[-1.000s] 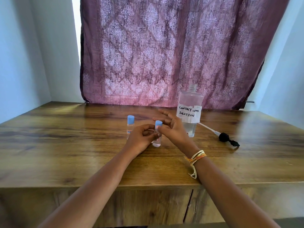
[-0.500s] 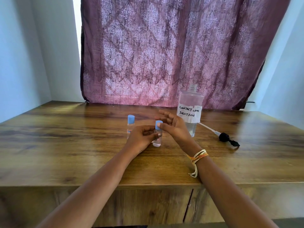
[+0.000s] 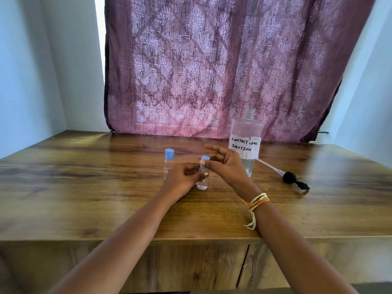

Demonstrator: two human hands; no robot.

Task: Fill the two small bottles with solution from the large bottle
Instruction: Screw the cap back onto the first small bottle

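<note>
Two small clear bottles with blue caps stand on the wooden table (image 3: 84, 187). My left hand (image 3: 182, 179) grips the body of the nearer small bottle (image 3: 202, 183). My right hand (image 3: 224, 164) pinches that bottle's blue cap (image 3: 205, 158) with thumb and forefinger, the other fingers spread. The second small bottle (image 3: 169, 162) stands free just left of my hands. The large clear bottle (image 3: 246, 141), labelled "contact lens solution", stands uncapped behind my right hand, with a little liquid at its bottom.
A black pump head with a white dip tube (image 3: 290, 178) lies on the table right of the large bottle. A purple patterned curtain (image 3: 222, 66) hangs behind the table. The table's front edge runs below my forearms.
Both hands stay on the nearer small bottle. My right-hand fingers have shifted slightly round the cap; the bottle itself has not moved.
</note>
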